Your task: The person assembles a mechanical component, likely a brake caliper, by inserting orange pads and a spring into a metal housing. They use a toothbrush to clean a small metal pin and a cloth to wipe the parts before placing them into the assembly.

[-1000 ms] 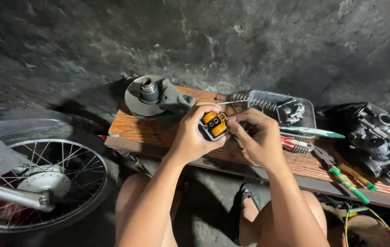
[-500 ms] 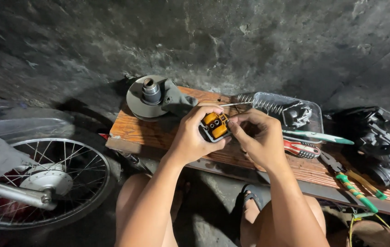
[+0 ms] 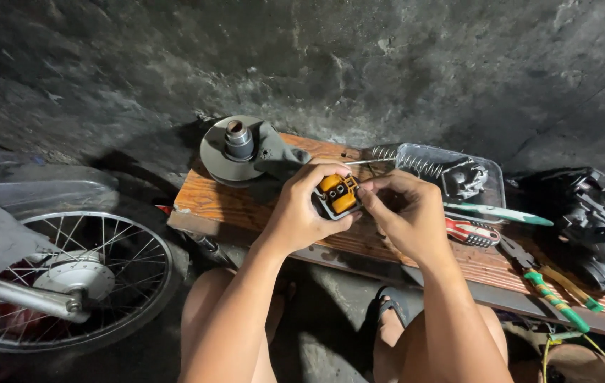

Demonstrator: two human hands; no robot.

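My left hand (image 3: 301, 213) grips a small black part with orange-yellow buttons (image 3: 337, 195), held above a wooden board (image 3: 224, 202). My right hand (image 3: 410, 216) is curled close beside it, fingertips touching the part's right edge; whether it holds a tool is hidden. Both forearms reach up from my bare knees at the bottom of the view.
A grey metal pulley disc (image 3: 242, 149) lies at the board's left end. A clear plastic tray (image 3: 451, 170) holds a spring and small parts. A screwdriver (image 3: 497, 213), red-handled tool (image 3: 471, 232) and green-handled pliers (image 3: 547, 287) lie right. A dark engine part (image 3: 600, 220) sits far right; a spoked wheel (image 3: 68, 280) stands left.
Both hands stay on the small part with almost no movement. The view has shifted slightly, so the board and tools sit a little differently in frame.
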